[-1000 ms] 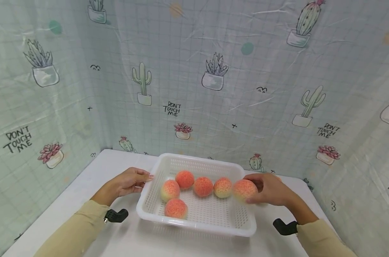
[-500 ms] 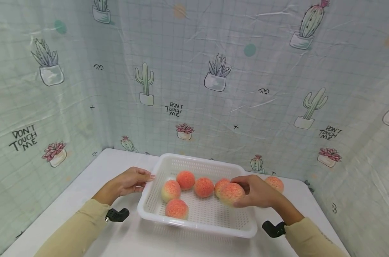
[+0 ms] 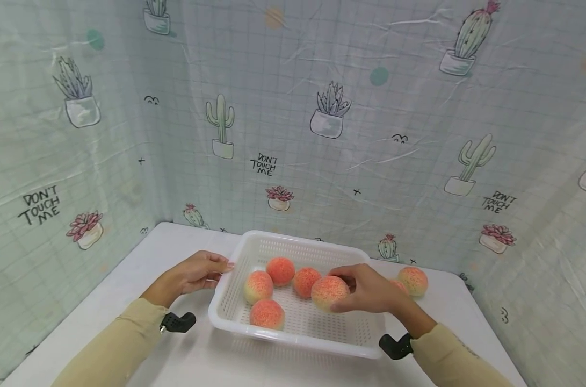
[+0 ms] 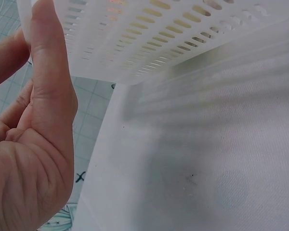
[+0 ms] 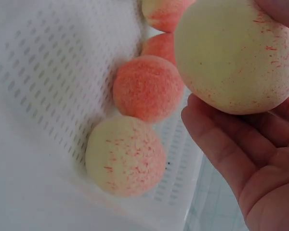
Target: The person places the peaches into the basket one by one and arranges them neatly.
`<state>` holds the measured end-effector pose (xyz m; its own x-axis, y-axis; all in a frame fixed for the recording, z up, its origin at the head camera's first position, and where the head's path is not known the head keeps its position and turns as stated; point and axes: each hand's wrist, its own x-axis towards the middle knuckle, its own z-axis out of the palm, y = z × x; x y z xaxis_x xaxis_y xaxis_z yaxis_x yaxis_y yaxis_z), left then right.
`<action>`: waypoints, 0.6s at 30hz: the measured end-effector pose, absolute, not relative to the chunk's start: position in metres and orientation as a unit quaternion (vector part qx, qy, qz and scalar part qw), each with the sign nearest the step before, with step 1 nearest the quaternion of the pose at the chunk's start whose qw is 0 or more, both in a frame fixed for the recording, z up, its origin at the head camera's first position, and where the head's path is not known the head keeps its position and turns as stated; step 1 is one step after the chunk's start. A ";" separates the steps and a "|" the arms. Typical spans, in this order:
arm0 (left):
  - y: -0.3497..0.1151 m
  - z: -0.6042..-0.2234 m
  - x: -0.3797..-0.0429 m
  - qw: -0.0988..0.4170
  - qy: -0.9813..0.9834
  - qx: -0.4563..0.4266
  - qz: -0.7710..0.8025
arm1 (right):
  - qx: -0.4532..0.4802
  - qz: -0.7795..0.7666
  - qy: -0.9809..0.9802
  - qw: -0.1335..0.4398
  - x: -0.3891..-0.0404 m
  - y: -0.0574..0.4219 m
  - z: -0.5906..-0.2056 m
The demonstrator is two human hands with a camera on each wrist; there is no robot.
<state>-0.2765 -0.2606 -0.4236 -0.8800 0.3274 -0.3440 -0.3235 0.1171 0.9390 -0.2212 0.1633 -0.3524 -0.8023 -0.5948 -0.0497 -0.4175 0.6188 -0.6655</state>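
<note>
A white perforated plastic basket (image 3: 295,337) stands on the table with several red-and-yellow peaches in it, among them a peach (image 3: 280,271) at the back and a peach (image 3: 267,314) at the front left. My left hand (image 3: 201,273) grips the basket's left rim, thumb on top; the left wrist view shows the thumb (image 4: 50,62) against the wall. Over the basket's middle right, my right hand (image 3: 370,287) holds another peach (image 3: 330,293) between thumb and fingers. From the right wrist, this peach (image 5: 236,57) shows its pale yellow side. It hides part of the basket's contents in the head view.
Right of the basket, a peach (image 3: 413,281) lies on the white table (image 3: 176,242); a second peach (image 3: 399,286) there is partly covered by my right hand. A cactus-print curtain (image 3: 293,107) rises behind the table and at both sides.
My right hand has carried its peach leftward from the basket's right edge to above its middle right. The peaches outside have come into view behind it. My left hand keeps its grip.
</note>
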 end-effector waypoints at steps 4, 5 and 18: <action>-0.260 -0.424 -0.276 0.248 0.703 0.006 0.666 | -0.289 -0.311 0.896 0.131 -0.221 0.152 -0.353; -0.260 -0.424 -0.276 0.248 0.702 0.006 0.667 | -0.289 -0.306 0.898 0.129 -0.222 0.150 -0.353; -0.260 -0.424 -0.277 0.249 0.701 0.008 0.668 | -0.287 -0.252 0.918 0.109 -0.229 0.114 -0.359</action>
